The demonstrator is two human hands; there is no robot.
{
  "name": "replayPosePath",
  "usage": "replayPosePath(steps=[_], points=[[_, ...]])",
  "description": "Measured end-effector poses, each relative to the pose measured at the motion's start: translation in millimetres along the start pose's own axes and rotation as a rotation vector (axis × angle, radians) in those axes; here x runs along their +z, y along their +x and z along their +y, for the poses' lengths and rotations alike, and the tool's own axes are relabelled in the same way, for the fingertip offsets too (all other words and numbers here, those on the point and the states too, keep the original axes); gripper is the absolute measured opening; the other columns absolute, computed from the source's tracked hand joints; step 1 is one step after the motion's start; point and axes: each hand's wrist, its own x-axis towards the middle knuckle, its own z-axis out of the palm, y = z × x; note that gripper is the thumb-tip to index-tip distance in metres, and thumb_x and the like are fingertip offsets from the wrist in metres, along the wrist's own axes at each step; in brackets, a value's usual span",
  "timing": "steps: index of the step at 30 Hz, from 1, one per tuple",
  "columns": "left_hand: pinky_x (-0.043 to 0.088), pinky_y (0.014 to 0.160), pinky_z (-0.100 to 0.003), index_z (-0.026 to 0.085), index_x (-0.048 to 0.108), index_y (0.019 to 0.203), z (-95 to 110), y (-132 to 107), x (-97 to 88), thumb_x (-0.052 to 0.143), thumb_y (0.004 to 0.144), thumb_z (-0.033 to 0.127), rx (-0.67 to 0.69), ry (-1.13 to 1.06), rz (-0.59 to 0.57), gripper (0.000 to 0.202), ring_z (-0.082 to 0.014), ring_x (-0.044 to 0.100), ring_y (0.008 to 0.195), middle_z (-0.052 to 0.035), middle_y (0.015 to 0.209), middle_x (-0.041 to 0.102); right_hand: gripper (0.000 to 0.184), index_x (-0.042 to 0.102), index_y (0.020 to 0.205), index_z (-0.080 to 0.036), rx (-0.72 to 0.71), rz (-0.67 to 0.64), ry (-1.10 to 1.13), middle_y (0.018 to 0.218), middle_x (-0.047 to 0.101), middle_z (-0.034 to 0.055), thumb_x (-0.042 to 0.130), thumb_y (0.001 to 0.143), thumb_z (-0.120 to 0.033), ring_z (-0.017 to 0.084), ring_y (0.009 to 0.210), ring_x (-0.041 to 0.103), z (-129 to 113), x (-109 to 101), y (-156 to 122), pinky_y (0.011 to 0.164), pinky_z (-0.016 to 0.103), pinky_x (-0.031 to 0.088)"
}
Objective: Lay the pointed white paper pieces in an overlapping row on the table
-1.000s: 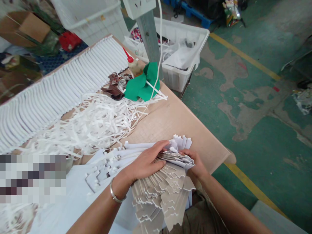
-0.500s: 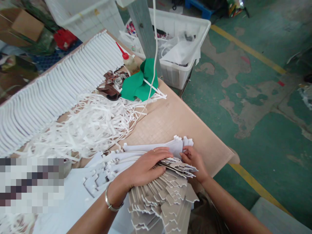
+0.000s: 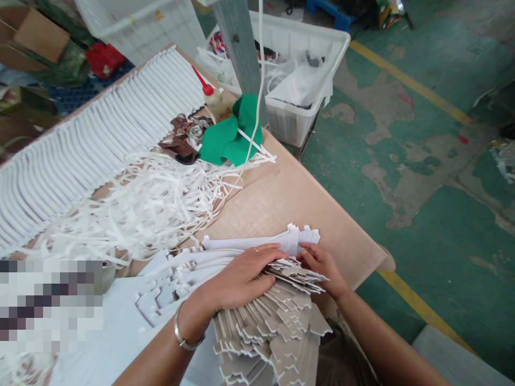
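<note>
My left hand (image 3: 245, 276), with a ring and a metal bangle, lies stretched out over a fanned stack of die-cut cardboard pieces (image 3: 277, 316). Its thumb is apart from the fingers and presses on the stack. The pieces are grey-brown on the upper face with white notched edges. My right hand (image 3: 322, 265) is at the right end of the stack, its fingers bent together on the edge of a white cardboard piece (image 3: 277, 241); the fingertips are partly hidden. More white notched pieces (image 3: 169, 284) lie left of my left hand.
A heap of white paper strips (image 3: 153, 203) covers the table's middle left, before a long row of white folded pieces (image 3: 100, 128). Behind are a red-tipped bottle (image 3: 217, 102), a green sheet (image 3: 233, 134), a hanging cord (image 3: 261, 64), a metal post (image 3: 237, 48) and a white bin (image 3: 293, 123).
Both hands stay nearly in place. The right fingers have shifted slightly along the white piece's edge, and the lower grey-brown pieces have moved a little to the right.
</note>
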Motion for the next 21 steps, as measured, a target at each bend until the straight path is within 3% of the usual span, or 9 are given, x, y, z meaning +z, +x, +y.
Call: replayPosePath(steps=[4, 8, 11, 13, 15, 17, 19, 21], points=[[0.046, 0.105, -0.045, 0.030, 0.053, 0.135, -1, -1, -0.3, 0.050, 0.088, 0.022, -0.040, 0.012, -0.033, 0.048, -0.0265, 0.058, 0.119, -0.0032, 0.133, 0.063, 0.057, 0.067, 0.108, -0.016, -0.062, -0.013, -0.080, 0.078, 0.070, 0.0041, 0.069, 0.076, -0.062, 0.018, 0.067, 0.062, 2, 1, 5, 0.061, 0.029, 0.048], [0.044, 0.108, -0.044, 0.029, 0.055, 0.130, -2, 1, -1.8, 0.051, 0.087, 0.021, -0.004, 0.010, -0.025, 0.044, -0.0267, 0.054, 0.127, -0.0037, 0.143, 0.057, 0.046, 0.071, 0.080, -0.016, -0.077, -0.136, -0.170, 0.074, 0.067, 0.0033, 0.068, 0.078, -0.062, 0.016, 0.066, 0.057, -4, -2, 2, 0.060, 0.028, 0.044], [0.043, 0.110, -0.044, 0.028, 0.057, 0.126, -2, 2, -2.8, 0.052, 0.086, 0.019, -0.005, 0.024, -0.021, 0.041, -0.0282, 0.045, 0.138, -0.0037, 0.156, 0.043, 0.046, 0.073, 0.075, -0.017, -0.169, -0.213, -0.199, 0.078, 0.067, 0.0049, 0.062, 0.085, -0.061, 0.018, 0.074, 0.060, -10, -5, -3, 0.068, 0.030, 0.046], [0.042, 0.110, -0.044, 0.028, 0.057, 0.126, -2, 2, -2.7, 0.051, 0.085, 0.017, -0.007, 0.025, -0.030, 0.043, -0.0283, 0.046, 0.137, -0.0034, 0.155, 0.045, 0.044, 0.076, 0.077, -0.019, -0.246, -0.218, -0.200, 0.090, 0.069, 0.0071, 0.060, 0.088, -0.058, 0.021, 0.087, 0.062, -12, -5, -6, 0.078, 0.033, 0.049], [0.042, 0.110, -0.045, 0.028, 0.057, 0.126, -3, 3, -2.0, 0.051, 0.083, 0.017, 0.000, 0.016, -0.030, 0.045, -0.0278, 0.050, 0.132, -0.0042, 0.148, 0.052, 0.043, 0.077, 0.079, -0.020, -0.279, -0.161, -0.193, 0.103, 0.069, 0.0097, 0.061, 0.089, -0.058, 0.024, 0.103, 0.062, -11, -3, -10, 0.090, 0.036, 0.049], [0.042, 0.109, -0.046, 0.027, 0.056, 0.127, -3, 3, -1.3, 0.051, 0.082, 0.018, 0.010, 0.010, -0.019, 0.046, -0.0272, 0.054, 0.126, -0.0054, 0.141, 0.058, 0.041, 0.078, 0.083, -0.019, -0.274, -0.018, -0.169, 0.112, 0.067, 0.0117, 0.064, 0.086, -0.058, 0.027, 0.111, 0.061, -7, 0, -13, 0.094, 0.038, 0.049], [0.042, 0.109, -0.046, 0.026, 0.056, 0.127, -3, 3, -1.0, 0.051, 0.083, 0.018, 0.025, 0.006, -0.006, 0.045, -0.0265, 0.055, 0.123, -0.0059, 0.136, 0.060, 0.042, 0.076, 0.095, -0.019, -0.259, 0.126, -0.117, 0.117, 0.066, 0.0122, 0.068, 0.083, -0.058, 0.027, 0.110, 0.062, -3, 4, -16, 0.093, 0.039, 0.050], [0.041, 0.111, -0.045, 0.025, 0.056, 0.127, -2, 2, -1.6, 0.050, 0.083, 0.018, 0.042, -0.001, 0.002, 0.045, -0.0258, 0.053, 0.125, -0.0059, 0.136, 0.060, 0.046, 0.071, 0.108, -0.019, -0.227, 0.174, -0.048, 0.117, 0.067, 0.0114, 0.070, 0.082, -0.057, 0.025, 0.103, 0.064, 1, 8, -18, 0.090, 0.038, 0.051]])
